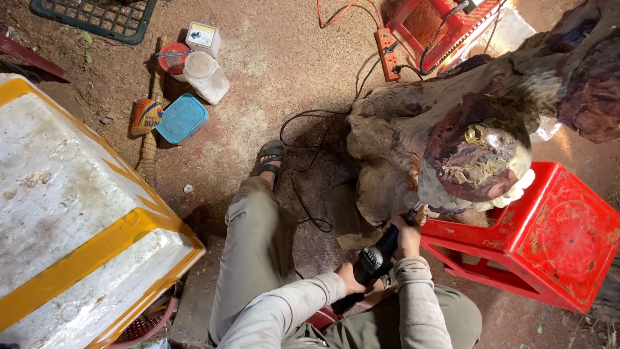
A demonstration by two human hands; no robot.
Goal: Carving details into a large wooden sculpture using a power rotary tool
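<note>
Head view, seated person working on packed earth floor (284,58). Right hand (407,236): fingers clamped round the front neck of a black hand-held rotary power tool (376,258), close to its tip. Left hand (349,278): fingers closed round the rear body of the same tool, lower and nearer the lap. Tool: tilted, tip pointing up and away from the person, meeting the lower edge of a large gnarled wood root carving (452,142); whether the bit actually touches the wood cannot be told. Carving: pale brown with a dark reddish, rough patch on its rounded front; it sits just beyond the hands and rests partly on a red plastic stool (555,239) at the right. Black power cable (310,168): loops across the floor between the carving and the person's sandalled foot (270,157), running up to an orange power strip (387,55). Left of frame: large white foam box with yellow tape bands (71,213), near the person's left leg. Far left, well apart from the hands: blue-lidded container (182,118), white plastic jar lying on its side (206,76), small round red tin (173,59), a short broom (150,136). Upper right: red metal frame (445,26) behind the carving.
</note>
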